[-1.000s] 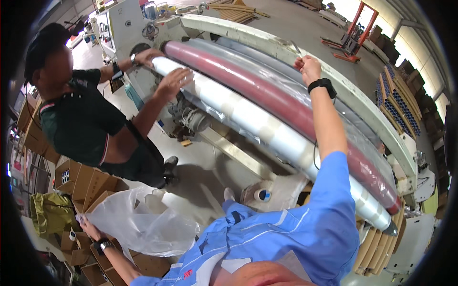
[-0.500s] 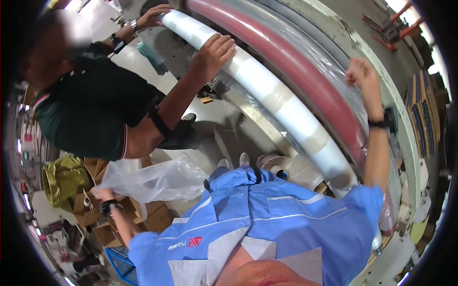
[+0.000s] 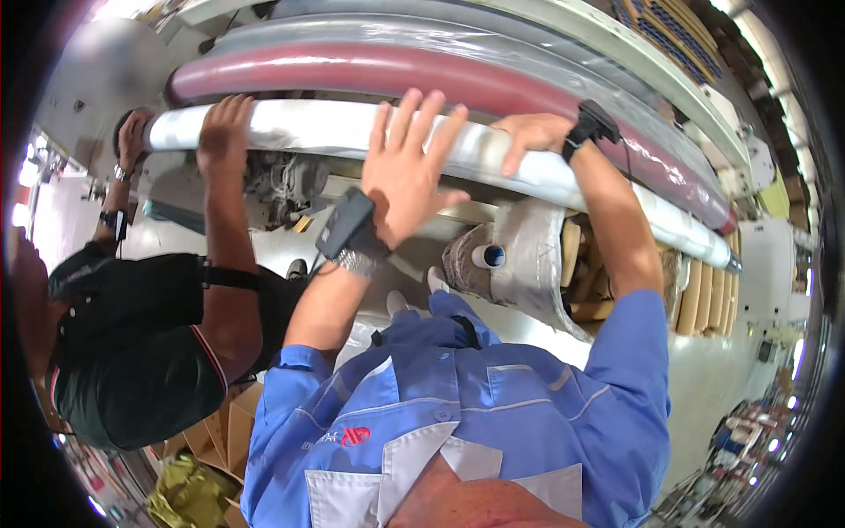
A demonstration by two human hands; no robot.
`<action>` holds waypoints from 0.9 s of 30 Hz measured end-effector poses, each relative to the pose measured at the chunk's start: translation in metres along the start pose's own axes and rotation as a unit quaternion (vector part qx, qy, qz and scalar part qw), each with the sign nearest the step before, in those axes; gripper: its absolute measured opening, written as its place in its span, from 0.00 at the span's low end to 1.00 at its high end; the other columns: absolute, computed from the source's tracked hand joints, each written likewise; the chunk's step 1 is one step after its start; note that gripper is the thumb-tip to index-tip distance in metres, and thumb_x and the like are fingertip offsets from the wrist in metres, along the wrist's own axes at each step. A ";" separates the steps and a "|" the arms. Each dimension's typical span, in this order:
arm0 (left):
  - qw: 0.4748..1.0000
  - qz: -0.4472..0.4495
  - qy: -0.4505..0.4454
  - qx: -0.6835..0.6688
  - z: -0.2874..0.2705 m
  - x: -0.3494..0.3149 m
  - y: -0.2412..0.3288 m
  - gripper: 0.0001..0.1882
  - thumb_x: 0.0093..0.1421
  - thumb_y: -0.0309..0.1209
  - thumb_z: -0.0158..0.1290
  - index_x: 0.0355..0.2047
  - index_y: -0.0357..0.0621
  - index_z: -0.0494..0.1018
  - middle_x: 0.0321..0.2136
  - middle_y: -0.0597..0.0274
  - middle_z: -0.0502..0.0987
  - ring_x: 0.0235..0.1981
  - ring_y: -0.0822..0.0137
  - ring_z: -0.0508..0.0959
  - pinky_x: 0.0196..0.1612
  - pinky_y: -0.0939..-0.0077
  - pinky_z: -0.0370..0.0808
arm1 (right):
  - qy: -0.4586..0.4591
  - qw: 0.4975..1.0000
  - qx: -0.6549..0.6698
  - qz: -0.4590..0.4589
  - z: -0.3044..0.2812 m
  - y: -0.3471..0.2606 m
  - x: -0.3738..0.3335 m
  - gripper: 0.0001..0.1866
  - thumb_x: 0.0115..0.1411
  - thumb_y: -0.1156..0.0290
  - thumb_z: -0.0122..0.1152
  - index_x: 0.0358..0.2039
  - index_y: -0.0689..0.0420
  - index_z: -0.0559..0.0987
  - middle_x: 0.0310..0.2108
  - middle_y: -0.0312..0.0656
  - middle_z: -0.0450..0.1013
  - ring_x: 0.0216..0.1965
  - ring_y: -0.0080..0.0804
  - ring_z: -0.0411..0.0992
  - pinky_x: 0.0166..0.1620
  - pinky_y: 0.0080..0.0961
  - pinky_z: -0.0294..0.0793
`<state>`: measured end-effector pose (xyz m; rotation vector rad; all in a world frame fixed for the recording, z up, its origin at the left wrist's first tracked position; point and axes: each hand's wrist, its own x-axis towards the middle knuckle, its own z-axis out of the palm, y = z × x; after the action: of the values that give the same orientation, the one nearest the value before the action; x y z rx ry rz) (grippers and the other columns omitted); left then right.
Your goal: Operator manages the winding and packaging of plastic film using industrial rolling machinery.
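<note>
A long white roll [image 3: 304,128] in clear wrap lies across in front of me. My left hand [image 3: 409,172] is flat with fingers spread over its near side; whether the palm presses on it, I cannot tell. Farther right, my right hand [image 3: 535,136] curves over the top of the roll, thumb on the near side and some fingertips hidden. At the left, a co-worker's hand [image 3: 224,132] grips the same roll, and the co-worker's other hand [image 3: 132,136] is at its left end. Behind it lies a wrapped dark red roll [image 3: 352,72].
Grey wrapped rolls [image 3: 370,40] lie beyond the red one, beside a pale machine rail [image 3: 616,53]. Below the white roll stand a plastic-wrapped roll with a core [image 3: 526,260] and brown cardboard tubes [image 3: 700,295]. A yellow-green bag [image 3: 194,493] lies at lower left.
My left hand has let go of the translucent plastic sheet and moved up to the white roll. My right hand has come down onto that roll. The view has turned rightward.
</note>
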<state>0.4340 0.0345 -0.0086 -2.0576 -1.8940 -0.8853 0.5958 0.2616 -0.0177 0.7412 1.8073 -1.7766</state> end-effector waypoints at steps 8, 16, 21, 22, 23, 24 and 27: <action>0.986 0.007 -0.100 0.132 0.036 0.005 -0.017 0.50 0.38 0.31 0.69 0.64 0.54 0.61 0.58 0.56 0.67 0.63 0.52 0.63 0.67 0.46 0.53 | 0.432 0.726 -0.477 -0.242 0.084 0.027 -0.035 0.48 0.40 0.43 0.72 0.58 0.57 0.70 0.52 0.53 0.72 0.54 0.51 0.70 0.55 0.44 0.68; 0.962 -0.081 -0.058 0.252 0.071 -0.011 0.012 0.49 0.46 0.23 0.63 0.68 0.63 0.56 0.69 0.55 0.53 0.70 0.42 0.49 0.66 0.30 0.46 | 0.644 0.630 -0.422 -0.104 0.091 0.126 -0.108 0.48 0.53 0.31 0.54 0.65 0.53 0.65 0.64 0.55 0.61 0.64 0.58 0.56 0.67 0.61 0.44; 0.952 -0.156 0.011 0.264 0.089 -0.026 0.003 0.50 0.45 0.20 0.58 0.68 0.64 0.55 0.70 0.57 0.49 0.70 0.35 0.45 0.65 0.29 0.47 | 0.765 0.548 -0.325 0.097 0.026 0.243 -0.214 0.38 0.58 0.38 0.54 0.61 0.52 0.70 0.65 0.53 0.60 0.67 0.59 0.53 0.65 0.70 0.43; 0.947 -0.161 0.028 0.276 0.086 -0.030 0.001 0.50 0.45 0.21 0.58 0.69 0.63 0.55 0.70 0.57 0.50 0.69 0.35 0.46 0.64 0.29 0.49 | 0.780 0.552 -0.276 0.102 0.002 0.278 -0.240 0.37 0.59 0.38 0.55 0.60 0.52 0.72 0.66 0.54 0.59 0.68 0.57 0.52 0.65 0.69 0.43; 0.941 -0.169 0.019 0.291 0.087 -0.031 0.003 0.49 0.45 0.23 0.59 0.68 0.63 0.56 0.70 0.57 0.52 0.69 0.38 0.48 0.63 0.33 0.52 | 0.803 0.501 -0.261 0.191 -0.012 0.293 -0.267 0.36 0.58 0.40 0.58 0.60 0.51 0.72 0.64 0.55 0.61 0.67 0.55 0.54 0.66 0.64 0.46; 0.933 -0.179 0.012 0.311 0.082 -0.032 0.005 0.48 0.46 0.26 0.61 0.68 0.63 0.57 0.69 0.57 0.54 0.68 0.40 0.51 0.63 0.37 0.54 | 0.822 0.460 -0.266 0.205 -0.040 0.348 -0.294 0.34 0.60 0.44 0.57 0.59 0.53 0.72 0.62 0.55 0.64 0.67 0.57 0.55 0.68 0.57 0.48; 0.906 -0.208 0.013 0.368 0.089 -0.038 0.018 0.41 0.52 0.43 0.60 0.67 0.60 0.60 0.64 0.54 0.63 0.65 0.54 0.59 0.65 0.49 0.53 | 0.678 0.580 -0.391 0.225 -0.048 0.427 -0.386 0.30 0.62 0.53 0.57 0.59 0.58 0.71 0.60 0.56 0.66 0.64 0.55 0.58 0.67 0.50 0.52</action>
<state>0.4767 0.0474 -0.0960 -1.2142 -2.2226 -0.1747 1.1700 0.2964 -0.0639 2.1203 2.4279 0.3957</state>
